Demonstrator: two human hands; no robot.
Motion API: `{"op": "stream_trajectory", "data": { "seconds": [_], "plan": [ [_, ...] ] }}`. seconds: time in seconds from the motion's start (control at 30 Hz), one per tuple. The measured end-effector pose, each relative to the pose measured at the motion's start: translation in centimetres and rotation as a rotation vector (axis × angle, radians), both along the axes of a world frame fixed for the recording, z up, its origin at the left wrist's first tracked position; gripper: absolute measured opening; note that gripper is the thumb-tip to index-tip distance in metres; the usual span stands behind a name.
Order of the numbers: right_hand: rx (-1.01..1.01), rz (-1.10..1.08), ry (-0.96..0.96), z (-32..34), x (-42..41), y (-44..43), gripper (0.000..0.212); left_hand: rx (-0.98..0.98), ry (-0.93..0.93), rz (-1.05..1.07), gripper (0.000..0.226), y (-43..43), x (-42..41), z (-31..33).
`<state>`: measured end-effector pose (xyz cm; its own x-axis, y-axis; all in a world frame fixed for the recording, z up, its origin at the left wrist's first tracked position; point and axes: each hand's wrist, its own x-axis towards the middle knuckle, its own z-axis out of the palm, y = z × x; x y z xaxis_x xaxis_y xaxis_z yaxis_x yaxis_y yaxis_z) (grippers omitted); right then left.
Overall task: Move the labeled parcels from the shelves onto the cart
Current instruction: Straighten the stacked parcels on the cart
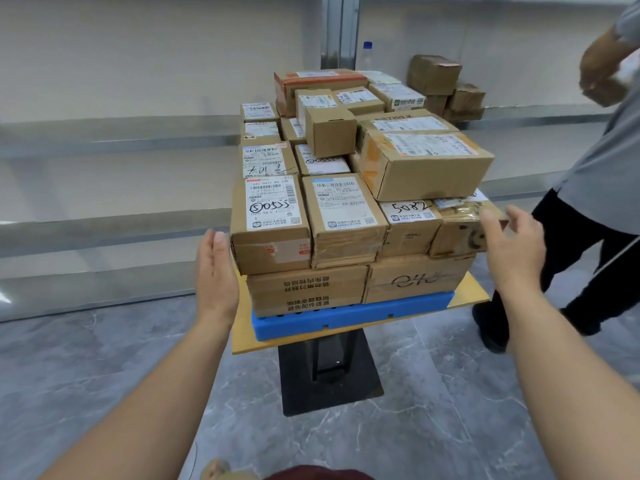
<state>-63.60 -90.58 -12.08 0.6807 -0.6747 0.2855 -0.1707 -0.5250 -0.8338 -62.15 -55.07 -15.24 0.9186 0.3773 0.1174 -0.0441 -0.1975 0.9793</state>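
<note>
Neither hand grips anything. Left hand [216,271] is flat with straight fingers, just beside the parcel marked 50555 [272,223] at the cart's [469,294] front left corner. Right hand [512,251] is loosely spread at the front right parcel [457,233]; contact is unclear. Labeled parcels [346,216] are stacked on a blue tray [346,318].

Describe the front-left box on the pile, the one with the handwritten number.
Brown cardboard box, closed, lying flat at the pile's front-left corner. A white label with barcodes and black handwriting covers its top; red print marks its front. It sits on a larger box, beside a taped box. The left hand is open by its left side, contact unclear.
</note>
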Motion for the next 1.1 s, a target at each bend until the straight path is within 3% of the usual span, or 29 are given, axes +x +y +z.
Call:
{"op": "stream_trajectory", "data": {
  "seconds": [0.17,0.37,0.47,0.7,1.1],
  "plan": [
    [-0.313,0.081,0.006,3.9,2.3,4.7,0.057,0.012,-0.011,-0.155,0.053,0.2,0.0,1.3],
    [-0.557,0.205,-0.008,6.6,3.2,10.4,0.054,0.018,0.053,-0.253,0.078,0.6,0.3,1.0],
    [-0.652,0.334,0.044,7.3,3.9,13.9,0.052,0.025,0.076,-0.256,0.067,1.3,0.6,0.9],
    [-0.714,0.585,0.169,8.0,6.7,20.5,0.050,0.079,0.028,-0.188,0.051,3.4,3.7,2.7],
    [-0.814,0.618,0.270,9.0,16.0,29.6,0.042,0.352,-0.065,-0.280,0.055,10.2,14.7,5.4]
  ]
}}
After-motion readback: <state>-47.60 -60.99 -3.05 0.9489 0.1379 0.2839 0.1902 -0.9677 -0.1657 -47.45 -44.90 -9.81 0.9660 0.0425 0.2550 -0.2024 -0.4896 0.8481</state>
